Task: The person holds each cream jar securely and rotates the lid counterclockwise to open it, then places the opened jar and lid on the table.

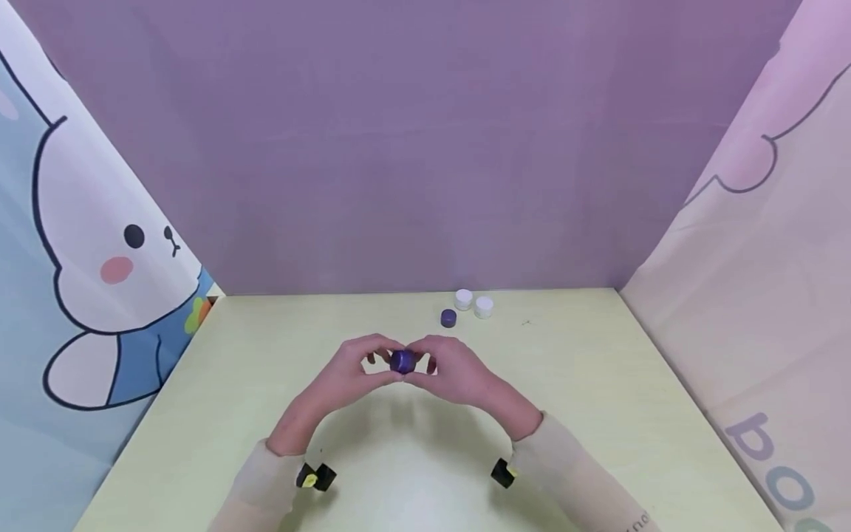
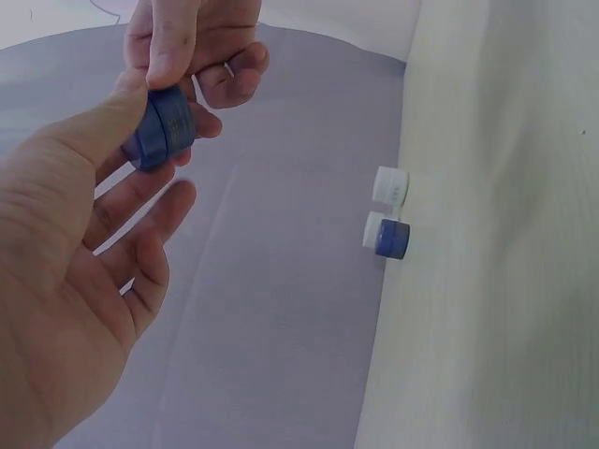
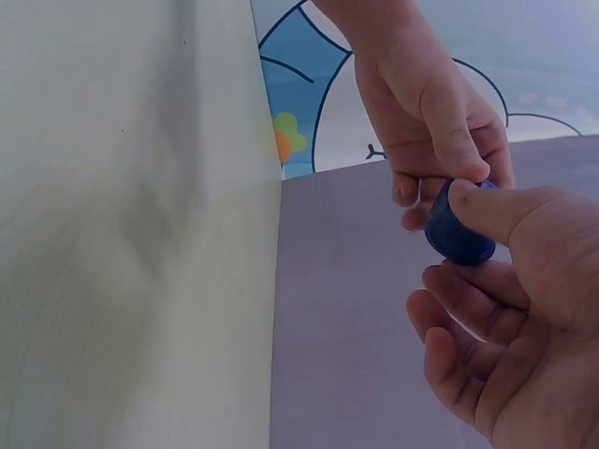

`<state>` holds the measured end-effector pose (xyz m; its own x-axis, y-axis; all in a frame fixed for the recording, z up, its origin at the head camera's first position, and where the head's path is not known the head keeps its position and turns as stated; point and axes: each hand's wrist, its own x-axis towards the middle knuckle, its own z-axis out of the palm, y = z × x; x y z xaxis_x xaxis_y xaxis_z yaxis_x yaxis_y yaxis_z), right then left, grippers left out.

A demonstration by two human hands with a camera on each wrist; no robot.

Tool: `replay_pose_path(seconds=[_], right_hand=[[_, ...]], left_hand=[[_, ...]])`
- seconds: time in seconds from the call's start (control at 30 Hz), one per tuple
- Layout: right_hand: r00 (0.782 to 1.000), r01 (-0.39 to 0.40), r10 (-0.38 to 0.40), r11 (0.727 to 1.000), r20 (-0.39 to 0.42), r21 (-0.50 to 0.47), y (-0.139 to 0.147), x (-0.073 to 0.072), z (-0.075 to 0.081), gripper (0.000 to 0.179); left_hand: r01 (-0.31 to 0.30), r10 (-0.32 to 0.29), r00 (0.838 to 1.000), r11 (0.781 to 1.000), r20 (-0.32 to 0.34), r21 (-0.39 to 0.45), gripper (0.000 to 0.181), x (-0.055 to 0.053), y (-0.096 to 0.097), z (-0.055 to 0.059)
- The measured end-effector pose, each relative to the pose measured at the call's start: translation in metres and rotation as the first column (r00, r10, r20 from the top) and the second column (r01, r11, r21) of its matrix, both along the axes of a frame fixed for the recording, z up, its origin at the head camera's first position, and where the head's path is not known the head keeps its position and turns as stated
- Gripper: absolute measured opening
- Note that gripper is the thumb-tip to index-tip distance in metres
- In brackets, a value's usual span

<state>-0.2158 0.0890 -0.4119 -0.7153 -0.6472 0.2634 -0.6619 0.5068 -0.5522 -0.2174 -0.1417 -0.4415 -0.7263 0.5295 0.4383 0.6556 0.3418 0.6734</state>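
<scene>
A small dark blue jar (image 1: 402, 361) is held up above the table between both hands. My left hand (image 1: 351, 375) pinches it from the left side with thumb and fingers. From the right, my right hand (image 1: 457, 373) pinches the same jar. Up close in the left wrist view, the jar (image 2: 167, 129) is round and short, with a seam running around it. In the right wrist view a thumb and fingers cover part of the blue jar (image 3: 459, 234).
Near the back edge of the pale table (image 1: 279, 325) stand a second small dark blue jar (image 1: 448, 318) and two small white jars (image 1: 463, 299). A purple cloth wall (image 1: 419, 148) rises behind. Printed cloth panels flank the left and right sides.
</scene>
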Motion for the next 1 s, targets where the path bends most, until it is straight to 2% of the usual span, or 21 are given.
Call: replay_pose_path(seconds=[0.17,0.33,0.53,0.73,1.0], right_hand=[[1.000,-0.005,0.005,0.999,-0.002,0.038,-0.002,0.003,-0.004,0.027],[0.998,0.003,-0.002,1.000,-0.055,0.010,-0.003,0.001,-0.003,0.027],[0.998,0.012,-0.012,1.000,-0.055,-0.015,-0.003,-0.001,-0.007,0.023],[0.998,0.001,-0.002,1.000,-0.056,-0.021,-0.007,-0.001,-0.015,0.022],[0.998,0.018,-0.018,1.000,-0.055,0.000,-0.010,0.003,-0.018,0.020]], left_hand=[[-0.030,0.029,0.999,0.998,-0.030,-0.050,0.039,0.007,-0.002,-0.001],[-0.016,0.013,0.999,0.997,-0.031,-0.076,0.040,0.003,-0.003,0.008],[0.023,-0.020,0.999,0.997,0.036,-0.079,0.037,-0.003,-0.004,0.014],[0.008,-0.002,0.992,0.999,0.130,-0.042,0.034,-0.005,-0.008,0.008],[-0.005,0.013,0.981,0.999,0.192,-0.040,0.028,-0.003,-0.007,0.004]])
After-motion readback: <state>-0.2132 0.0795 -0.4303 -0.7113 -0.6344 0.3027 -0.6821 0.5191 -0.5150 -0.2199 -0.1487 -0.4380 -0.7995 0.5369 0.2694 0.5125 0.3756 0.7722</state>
